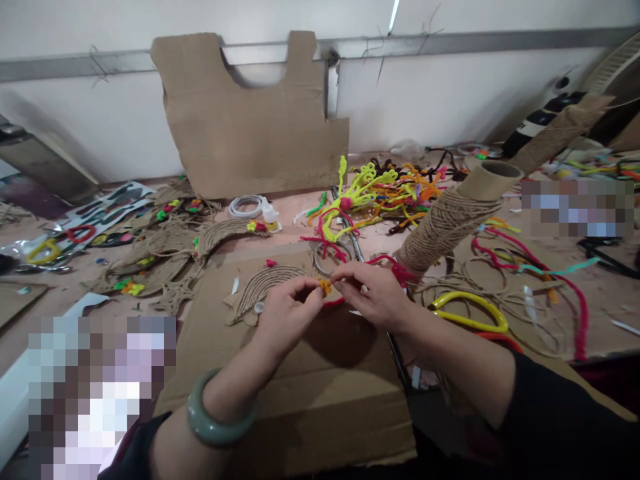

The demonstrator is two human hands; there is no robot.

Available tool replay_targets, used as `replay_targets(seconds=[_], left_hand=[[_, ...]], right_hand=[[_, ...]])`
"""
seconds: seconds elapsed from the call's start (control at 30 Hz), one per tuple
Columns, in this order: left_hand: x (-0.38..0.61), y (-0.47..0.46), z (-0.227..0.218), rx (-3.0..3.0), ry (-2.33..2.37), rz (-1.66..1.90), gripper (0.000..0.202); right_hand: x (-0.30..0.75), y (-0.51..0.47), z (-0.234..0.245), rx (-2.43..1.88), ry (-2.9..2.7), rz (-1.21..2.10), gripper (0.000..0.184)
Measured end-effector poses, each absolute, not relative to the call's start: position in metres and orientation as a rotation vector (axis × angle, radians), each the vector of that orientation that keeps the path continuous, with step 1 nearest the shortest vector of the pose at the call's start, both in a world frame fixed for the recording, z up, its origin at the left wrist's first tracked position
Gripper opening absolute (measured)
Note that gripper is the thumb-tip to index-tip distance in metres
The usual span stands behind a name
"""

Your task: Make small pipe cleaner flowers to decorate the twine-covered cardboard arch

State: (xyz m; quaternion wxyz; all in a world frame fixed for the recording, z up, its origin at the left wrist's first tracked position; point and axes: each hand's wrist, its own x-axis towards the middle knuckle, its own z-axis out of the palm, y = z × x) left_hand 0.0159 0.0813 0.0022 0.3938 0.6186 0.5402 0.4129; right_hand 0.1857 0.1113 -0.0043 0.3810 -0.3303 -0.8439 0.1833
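Note:
My left hand (286, 313) and my right hand (373, 293) meet over a flat cardboard sheet (320, 393). Both pinch a small orange pipe-cleaner piece (325, 287) between their fingertips, with a red pipe cleaner (334, 301) trailing just below it. A fan-shaped twine piece (265, 285) lies on the cardboard just left of my left hand. My left wrist wears a green bangle (216, 415).
A heap of coloured pipe cleaners (380, 193) lies behind the hands. A twine-wrapped cardboard tube (457, 217) leans at the right, near a yellow ring (470, 310). More twine shapes (170, 250) sit at the left. A cut cardboard panel (250, 113) stands against the wall.

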Motion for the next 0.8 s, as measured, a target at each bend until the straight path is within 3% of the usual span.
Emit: replay_targets(seconds=[0.37, 0.6, 0.8], left_hand=[[0.0173, 0.0782, 0.0042, 2.028, 1.400, 1.105, 0.015], [0.0161, 0.0768, 0.0080, 1.786, 1.357, 1.046, 0.015], [0.0165, 0.0760, 0.0042, 2.009, 1.341, 1.053, 0.014]], right_hand=[[0.1838, 0.1111, 0.0005, -1.056, -2.043, 0.980, 0.013], [0.1832, 0.1122, 0.0034, -1.012, -1.979, 1.117, 0.011], [0.1843, 0.1140, 0.0033, -0.989, -1.977, 1.218, 0.016]])
